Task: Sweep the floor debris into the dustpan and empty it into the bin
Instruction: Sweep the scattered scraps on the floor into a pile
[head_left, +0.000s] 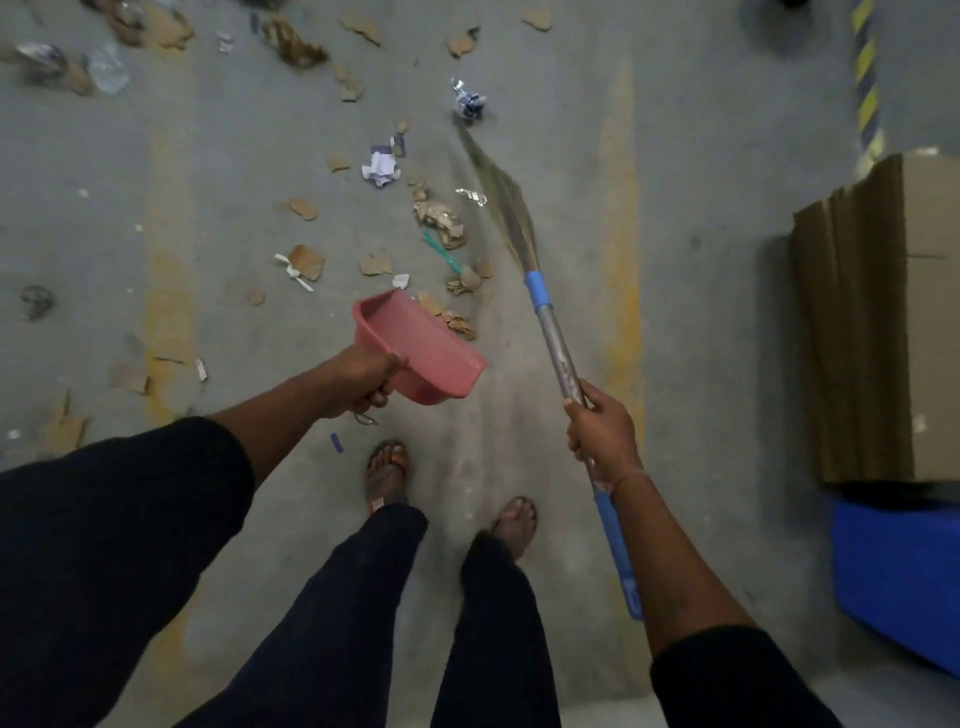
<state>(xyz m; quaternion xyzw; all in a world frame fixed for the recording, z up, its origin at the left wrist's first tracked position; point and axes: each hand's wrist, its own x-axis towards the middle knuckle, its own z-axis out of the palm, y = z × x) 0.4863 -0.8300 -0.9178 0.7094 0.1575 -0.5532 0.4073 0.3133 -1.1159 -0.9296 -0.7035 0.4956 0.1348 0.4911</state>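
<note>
My left hand (363, 382) grips the handle of a pink dustpan (415, 348), held above the grey floor with its mouth tilted toward the debris. My right hand (602, 431) grips the metal shaft of a broom (556, 343) with blue bands. Its grass bristles (501, 200) stretch forward along the floor, the tip near a crumpled foil wrapper (467, 101). Torn cardboard scraps (441, 221), crumpled white paper (382, 169) and a green strip (441, 252) lie scattered ahead of the dustpan. No bin is recognisable in view.
A stack of flattened cardboard (878, 322) rests on a blue crate (898, 582) at the right. More litter and a clear plastic piece (106, 67) lie at the far left. Faded yellow floor lines (621, 208) run forward. My sandalled feet (387, 475) stand behind the debris.
</note>
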